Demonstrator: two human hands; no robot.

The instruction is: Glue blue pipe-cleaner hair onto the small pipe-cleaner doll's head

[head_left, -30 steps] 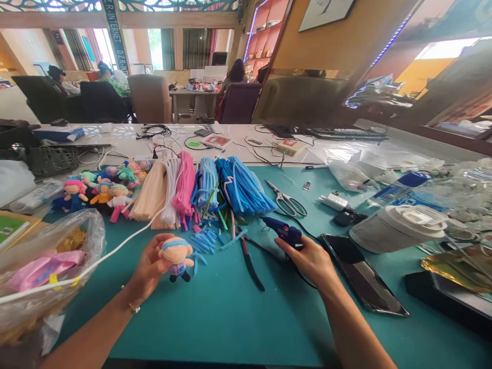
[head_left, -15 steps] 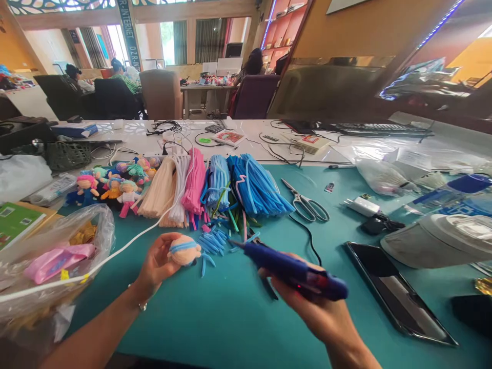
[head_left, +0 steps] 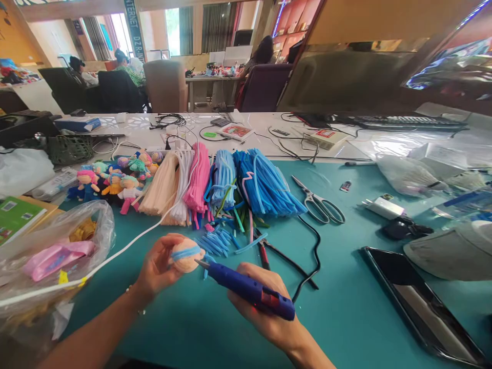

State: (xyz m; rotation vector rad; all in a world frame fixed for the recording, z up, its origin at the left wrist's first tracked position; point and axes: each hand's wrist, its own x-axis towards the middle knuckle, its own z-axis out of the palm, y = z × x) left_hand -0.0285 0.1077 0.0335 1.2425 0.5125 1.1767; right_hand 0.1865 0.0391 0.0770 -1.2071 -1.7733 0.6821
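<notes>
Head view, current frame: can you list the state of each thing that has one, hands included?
Left hand: closed on the doll
Doll: held, blue band across its head
Right hand: gripping the glue gun
Glue gun: red light showing, nozzle at the doll
Pliers: lying down, handles spread
Scissors: lying flat, unheld
Phone: face up, screen dark
White adapter: unplugged

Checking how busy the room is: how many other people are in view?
3: one in white at far left, one in green beside, one in stripes at the purple chair. Others may be hidden.
</notes>
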